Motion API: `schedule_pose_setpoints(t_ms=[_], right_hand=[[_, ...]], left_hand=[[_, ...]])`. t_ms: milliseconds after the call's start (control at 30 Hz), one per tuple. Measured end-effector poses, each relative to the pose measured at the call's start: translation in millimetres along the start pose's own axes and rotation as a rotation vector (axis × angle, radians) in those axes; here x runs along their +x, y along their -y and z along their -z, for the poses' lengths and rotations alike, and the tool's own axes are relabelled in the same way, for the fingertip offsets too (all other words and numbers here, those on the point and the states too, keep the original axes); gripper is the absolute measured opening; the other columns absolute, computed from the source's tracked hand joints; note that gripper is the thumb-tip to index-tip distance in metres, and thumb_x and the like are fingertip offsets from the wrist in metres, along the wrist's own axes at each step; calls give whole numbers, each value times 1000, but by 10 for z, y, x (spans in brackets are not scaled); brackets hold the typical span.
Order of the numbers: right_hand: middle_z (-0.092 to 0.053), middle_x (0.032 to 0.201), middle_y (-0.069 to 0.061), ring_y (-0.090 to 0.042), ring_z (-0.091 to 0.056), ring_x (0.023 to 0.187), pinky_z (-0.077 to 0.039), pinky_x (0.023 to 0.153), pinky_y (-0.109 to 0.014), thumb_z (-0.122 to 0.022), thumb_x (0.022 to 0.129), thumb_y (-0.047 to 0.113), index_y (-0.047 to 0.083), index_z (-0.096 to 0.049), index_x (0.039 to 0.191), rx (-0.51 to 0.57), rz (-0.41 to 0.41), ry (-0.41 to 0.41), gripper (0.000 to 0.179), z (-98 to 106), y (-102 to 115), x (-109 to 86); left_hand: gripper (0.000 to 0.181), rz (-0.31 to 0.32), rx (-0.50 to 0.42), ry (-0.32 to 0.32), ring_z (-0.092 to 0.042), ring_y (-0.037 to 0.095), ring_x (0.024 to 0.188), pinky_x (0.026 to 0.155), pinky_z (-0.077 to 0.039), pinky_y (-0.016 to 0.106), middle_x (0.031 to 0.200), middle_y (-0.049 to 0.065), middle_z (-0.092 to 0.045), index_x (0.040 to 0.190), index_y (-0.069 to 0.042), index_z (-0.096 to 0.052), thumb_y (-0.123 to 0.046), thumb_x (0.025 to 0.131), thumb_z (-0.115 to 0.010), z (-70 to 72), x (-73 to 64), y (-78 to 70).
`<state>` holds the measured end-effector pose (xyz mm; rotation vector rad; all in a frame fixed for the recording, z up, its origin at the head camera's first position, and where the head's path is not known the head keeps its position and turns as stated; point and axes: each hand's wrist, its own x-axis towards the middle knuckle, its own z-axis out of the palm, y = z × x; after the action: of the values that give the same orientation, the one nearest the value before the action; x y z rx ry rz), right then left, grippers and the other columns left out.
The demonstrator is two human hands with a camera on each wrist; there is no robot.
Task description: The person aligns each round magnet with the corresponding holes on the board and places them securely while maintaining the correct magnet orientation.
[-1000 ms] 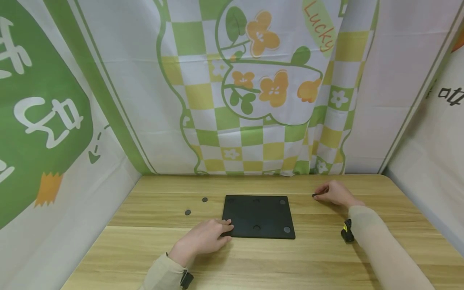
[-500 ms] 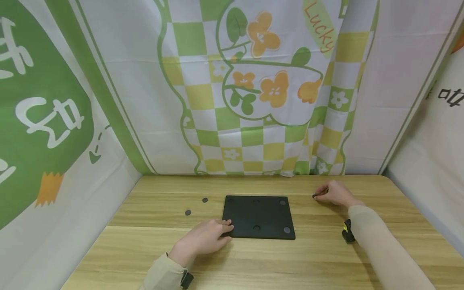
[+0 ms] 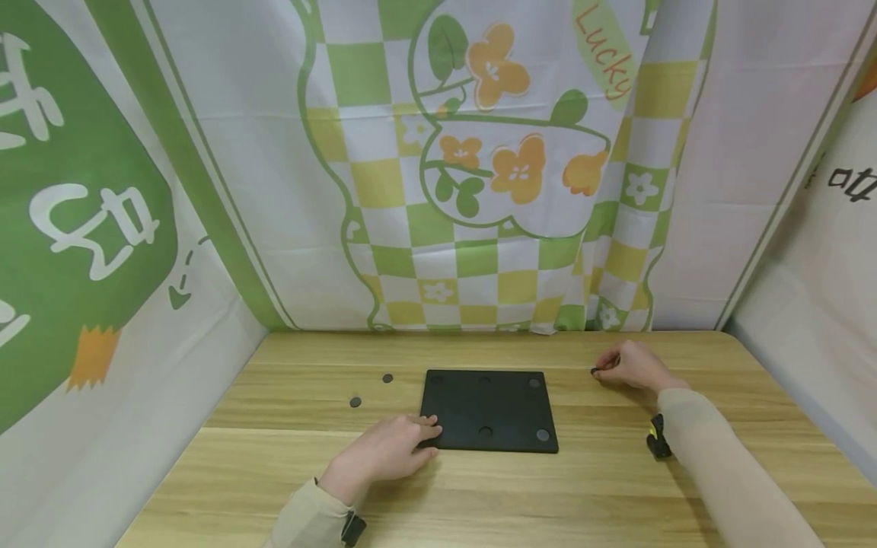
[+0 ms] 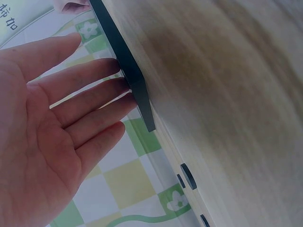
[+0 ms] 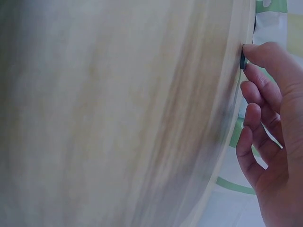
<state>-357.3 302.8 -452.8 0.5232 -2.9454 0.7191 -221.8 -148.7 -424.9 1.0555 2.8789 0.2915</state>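
A flat black rectangular board (image 3: 485, 407) lies on the table, with round recesses in it. Grey discs fill the two recesses along its right side, one being the near-right disc (image 3: 542, 434). My left hand (image 3: 385, 449) rests its fingertips on the board's near-left corner; in the left wrist view its fingers (image 4: 90, 75) are nearly straight against the board's edge. To the right of the board, my right hand (image 3: 633, 365) pinches a small dark disc (image 5: 244, 57) between thumb and index finger, close to the tabletop. The recess under my left fingers is hidden.
Two loose dark discs, a far one (image 3: 387, 378) and a nearer one (image 3: 355, 402), lie left of the board on the wooden table (image 3: 521, 502). A patterned cloth (image 3: 473, 274) hangs behind the table's back edge, with more cloth on both sides.
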Motion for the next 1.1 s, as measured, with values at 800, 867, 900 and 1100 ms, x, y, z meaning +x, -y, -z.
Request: schedule_pose_setpoints(t_ms=[800,867,900,1100], right_hand=[[-66,72,6,-7,-58,68,-48,63,-27,-78,76,24,14,-73,79,-30,86,-11,12,-17,-51,21],[-67,72,6,-7,-58,67,-48,63,-26,-78,76,25,14,-73,79,-23,83,-13,12,-21,-46,21],[-67,72,7,-6,-58,68,-48,63,-26,-78,76,25,15,-73,79,-21,81,-14,12,-24,-45,23],[-67,72,7,-7,-58,68,-48,63,-26,-78,76,26,16,-73,79,-9,88,-27,12,-35,-19,41]], left_hand=[[36,-9,10,-3,-58,28,119,95,-49,42,132,12,-58,124,-7,-64,-27,94,-58,-7,5,5],[36,-11,10,-5,-58,28,118,94,-49,42,132,12,-58,123,-7,-64,-27,94,-59,-6,3,5],[36,-10,8,-5,-58,28,118,94,-49,42,132,12,-58,123,-7,-64,-27,94,-58,-3,1,4],[36,-2,8,-3,-57,28,119,95,-49,41,133,12,-57,124,-7,-64,-27,94,-58,5,-3,-2]])
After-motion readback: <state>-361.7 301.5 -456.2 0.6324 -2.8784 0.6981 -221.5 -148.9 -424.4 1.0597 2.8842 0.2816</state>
